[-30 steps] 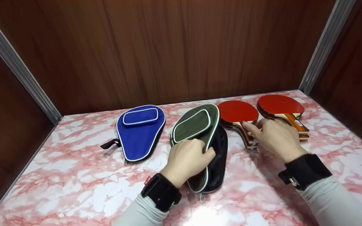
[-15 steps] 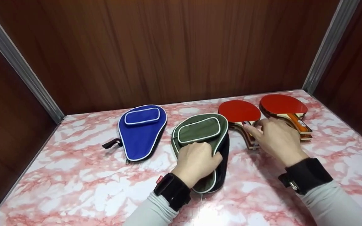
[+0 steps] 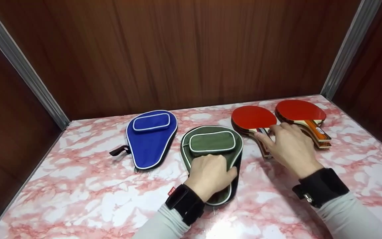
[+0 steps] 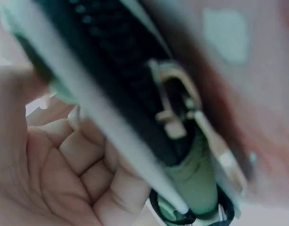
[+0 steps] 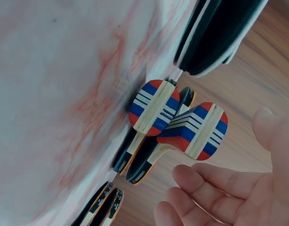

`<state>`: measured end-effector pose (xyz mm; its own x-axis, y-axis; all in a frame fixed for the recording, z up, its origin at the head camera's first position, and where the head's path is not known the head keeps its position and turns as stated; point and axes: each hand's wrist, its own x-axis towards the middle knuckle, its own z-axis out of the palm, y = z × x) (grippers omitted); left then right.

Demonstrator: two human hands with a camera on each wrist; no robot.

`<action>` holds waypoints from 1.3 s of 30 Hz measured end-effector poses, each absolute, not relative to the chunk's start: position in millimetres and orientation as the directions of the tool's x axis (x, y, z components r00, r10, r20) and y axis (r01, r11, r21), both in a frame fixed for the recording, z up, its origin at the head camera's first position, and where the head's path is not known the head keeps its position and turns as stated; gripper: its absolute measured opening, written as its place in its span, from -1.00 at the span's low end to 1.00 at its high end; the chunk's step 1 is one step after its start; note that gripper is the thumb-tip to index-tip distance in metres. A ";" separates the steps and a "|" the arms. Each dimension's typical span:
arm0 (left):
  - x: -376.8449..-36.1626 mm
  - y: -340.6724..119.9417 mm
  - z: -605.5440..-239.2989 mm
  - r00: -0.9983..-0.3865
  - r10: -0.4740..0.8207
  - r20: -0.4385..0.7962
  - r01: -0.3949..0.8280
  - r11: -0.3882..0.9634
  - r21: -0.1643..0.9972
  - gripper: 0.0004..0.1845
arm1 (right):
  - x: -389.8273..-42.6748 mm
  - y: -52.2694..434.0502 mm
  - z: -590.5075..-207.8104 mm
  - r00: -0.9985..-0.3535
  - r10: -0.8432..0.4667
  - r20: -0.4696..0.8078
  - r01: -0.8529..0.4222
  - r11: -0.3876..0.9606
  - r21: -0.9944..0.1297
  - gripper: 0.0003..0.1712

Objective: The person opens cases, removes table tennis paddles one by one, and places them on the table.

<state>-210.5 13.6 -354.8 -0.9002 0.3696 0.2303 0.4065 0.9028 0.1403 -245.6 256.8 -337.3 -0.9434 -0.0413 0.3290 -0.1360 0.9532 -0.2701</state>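
A green table tennis paddle case [image 3: 212, 142] with white piping lies in the middle of the table. My left hand [image 3: 209, 172] grips its front with curled fingers, thumb at the right edge. Zip teeth and a metal zip pull [image 4: 176, 82] show close up in the left wrist view. To the right, two stacked red paddles [image 3: 253, 118] point their handles toward me. My right hand [image 3: 292, 146] hovers over these handles with relaxed, parted fingers. In the right wrist view its fingertips [image 5: 186, 176] are beside the striped handle end [image 5: 201, 132], holding nothing.
A blue paddle case [image 3: 149, 142] with a black strap [image 3: 119, 150] lies at the left. Another stack of red paddles [image 3: 299, 110] with orange handles sits at the back right. Brown wood-look panels [image 3: 191, 53] wall the marbled table [image 3: 88, 192] at back and sides.
My left hand has lowered the green case's lifted front flap onto its back half, shifting slightly right. My right hand stays almost in place over the paddle handles.
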 end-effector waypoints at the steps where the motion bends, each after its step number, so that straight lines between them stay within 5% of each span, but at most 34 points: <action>1: -207.9 12.3 -353.9 -0.899 0.382 0.215 0.415 0.899 0.138 -0.51 | -245.6 256.7 -337.7 -0.943 -0.041 0.331 -0.137 0.952 -0.273 -0.13; 9: -170.7 -11.7 -348.9 -0.811 0.566 0.148 0.582 0.805 0.116 -0.56 | -244.7 255.0 -335.5 -0.939 -0.061 0.340 -0.157 0.952 -0.264 -0.04; 16: -152.8 -24.3 -355.5 -0.731 0.653 0.196 0.659 0.751 -0.044 -0.56 | -242.5 254.1 -334.8 -0.918 -0.094 0.385 -0.198 0.950 -0.240 -0.12; 39: -216.9 -32.3 -359.3 -0.787 0.599 0.151 0.611 0.791 0.046 -0.51 | -241.7 250.3 -336.1 -0.934 -0.091 0.346 -0.175 0.959 -0.221 -0.13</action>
<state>-216.9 -32.3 -359.3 -0.7866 0.5987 0.1509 0.6106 0.7906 0.0462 -241.7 250.3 -336.1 -0.9338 -0.0907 0.3462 -0.1751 0.9595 -0.2209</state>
